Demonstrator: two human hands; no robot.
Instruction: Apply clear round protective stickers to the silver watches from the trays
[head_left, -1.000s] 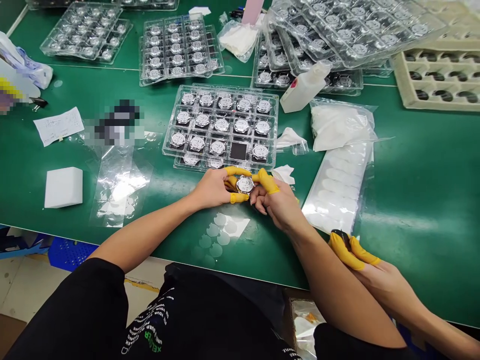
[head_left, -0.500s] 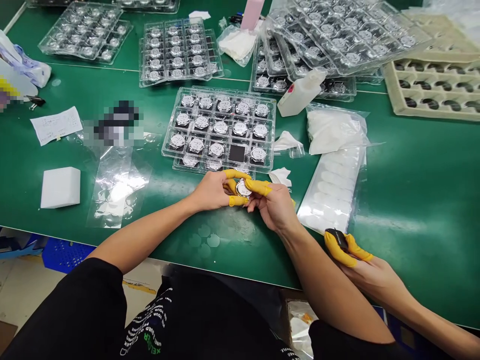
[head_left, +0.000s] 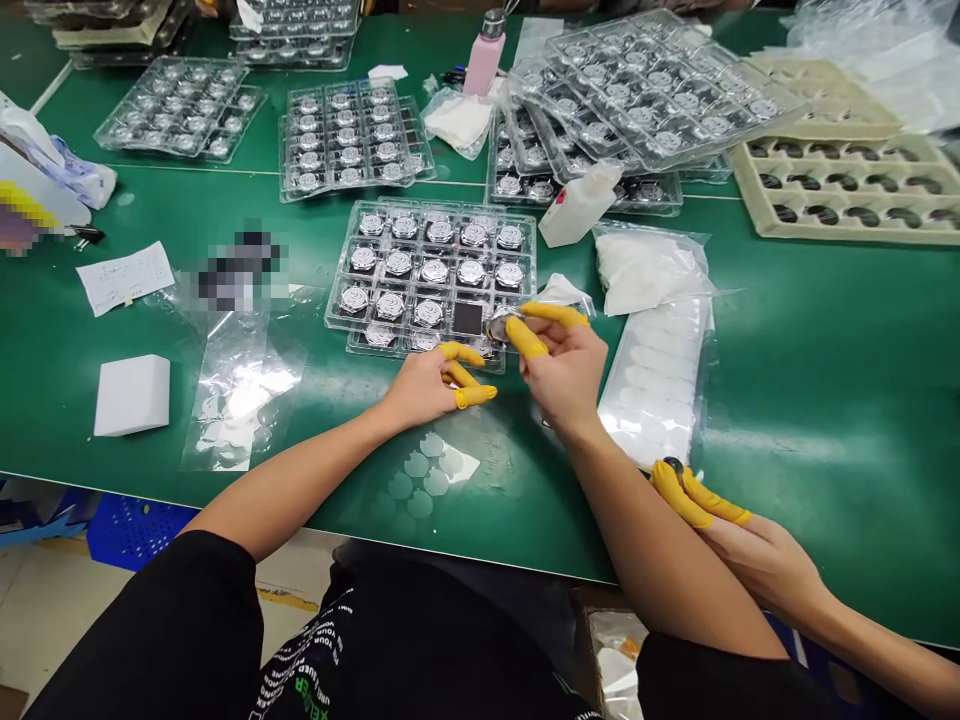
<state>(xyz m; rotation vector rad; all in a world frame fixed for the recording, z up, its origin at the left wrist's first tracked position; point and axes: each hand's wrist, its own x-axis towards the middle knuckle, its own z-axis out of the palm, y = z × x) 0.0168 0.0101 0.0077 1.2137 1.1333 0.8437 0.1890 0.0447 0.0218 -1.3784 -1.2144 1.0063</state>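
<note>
Fingers [head_left: 525, 338] of right hand [head_left: 566, 372] pinch watch case [head_left: 497, 326] by its rim, sparing its face; left hand [head_left: 424, 385] rests empty, half-curled.

Wears yellow rubber cots on thumb + fingertips of L hand [head_left: 424, 385] and R hand [head_left: 570, 365], centre frame. Forearms bare. Black short sleeves, lower left + lower right. Black garment w/ white & green lettering, bottom centre.

A factory assembly bench: a green work mat [head_left: 825, 380] crowded with clear plastic trays [head_left: 431, 270] of identical watch cases, stacked trays [head_left: 645, 90] behind, and workers' fingers in yellow finger cots [head_left: 525, 338].
</note>
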